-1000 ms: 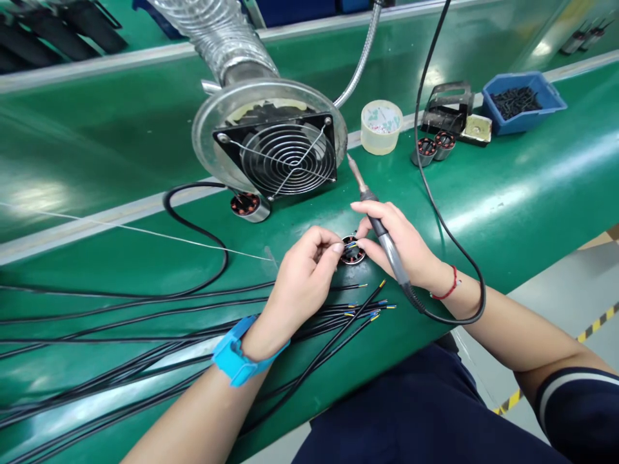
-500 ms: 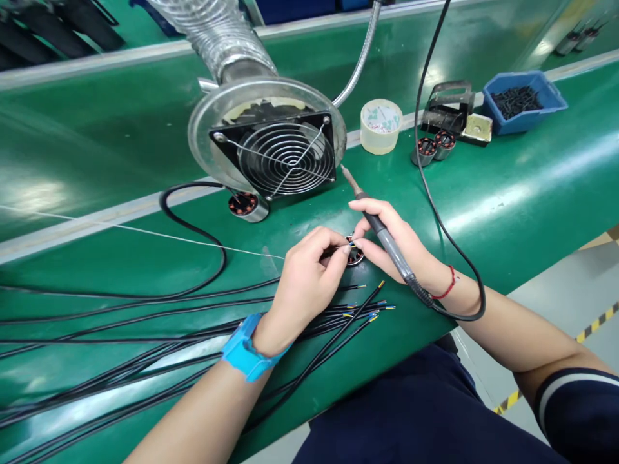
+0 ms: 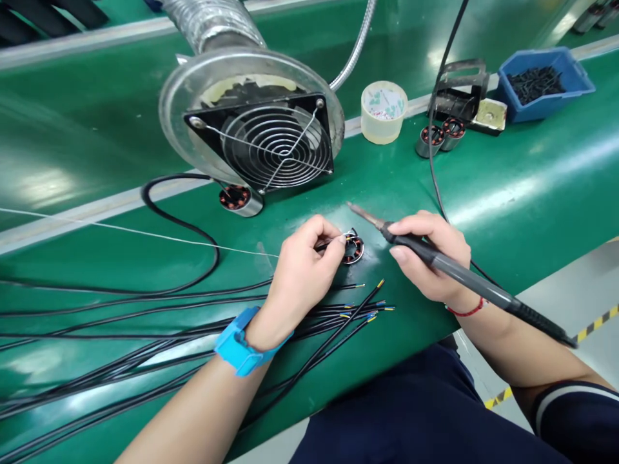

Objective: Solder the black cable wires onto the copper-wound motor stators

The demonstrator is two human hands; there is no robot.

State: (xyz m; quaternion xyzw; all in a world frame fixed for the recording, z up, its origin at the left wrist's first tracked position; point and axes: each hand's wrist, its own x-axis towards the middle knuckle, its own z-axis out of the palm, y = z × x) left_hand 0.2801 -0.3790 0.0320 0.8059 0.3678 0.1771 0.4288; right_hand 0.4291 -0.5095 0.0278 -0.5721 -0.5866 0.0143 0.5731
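Pinching, left side: in the head view, the left hand (image 3: 309,258) has thumb and forefinger brought together at their tips, with no clear gap, on the end of a black cable (image 3: 324,245); small wire ends show at the fingertips.
Wound ring: the ring (image 3: 358,251), dark with copper-coloured windings, lies on the green table (image 3: 507,225) just right of those fingertips, overlapped by them at its left edge; whether skin touches it cannot be told.
Soldering iron: the right hand (image 3: 432,251) has thumb and forefinger closed round the dark grip of the soldering iron (image 3: 459,274), the other fingers curled, the handle sloping down toward the forearm.
Iron's tip: pointing to the upper left, above and apart from the ring.
Right fingers to ring: near, the ring to their left with bare table between.
Pale wire: the thin wire (image 3: 186,240) runs from the left edge up to the left hand; whether the fingers hold it cannot be told.
Loose cables: several black cables (image 3: 191,335) lie below and under the left forearm, their coloured ends toward the right.
Fan: the fan (image 3: 278,145) stands beyond the left hand, a metal can (image 3: 249,203) just beside its lower left corner.
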